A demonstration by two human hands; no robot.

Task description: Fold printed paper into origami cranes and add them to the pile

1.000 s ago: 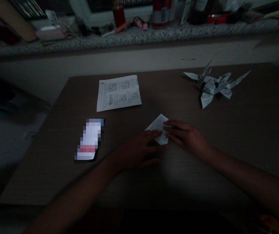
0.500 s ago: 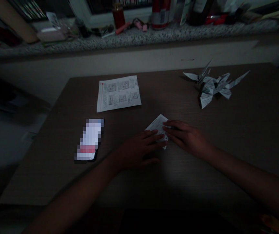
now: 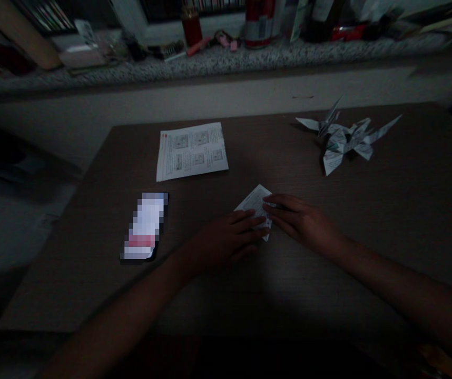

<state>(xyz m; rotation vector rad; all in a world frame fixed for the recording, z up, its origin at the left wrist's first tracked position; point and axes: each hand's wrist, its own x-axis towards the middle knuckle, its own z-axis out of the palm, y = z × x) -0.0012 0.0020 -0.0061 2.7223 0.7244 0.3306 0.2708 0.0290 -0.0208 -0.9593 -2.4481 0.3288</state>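
Note:
A small folded piece of printed paper [image 3: 254, 200] lies on the table in front of me, its top corner pointing away and a narrow tip showing at the bottom. My left hand [image 3: 229, 237] lies flat across its lower left part, palm down, fingers stretched out and slightly apart. From the right, my right hand [image 3: 303, 218] has its fingertips bunched together on the paper's right edge, closed on it there. Both hands cover much of the paper, so its lower folds are partly hidden.
A phone [image 3: 145, 226] with a lit, blurred screen lies left of my hands on the table [image 3: 103, 295]. Beyond it is a printed sheet stack [image 3: 192, 151]. Folded paper cranes [image 3: 346, 142] stand at the back right. A cluttered stone sill [image 3: 210, 63] runs behind.
My left thumb has drawn in closer to the other fingers. Both hands otherwise stay on the folded paper in nearly the same place.

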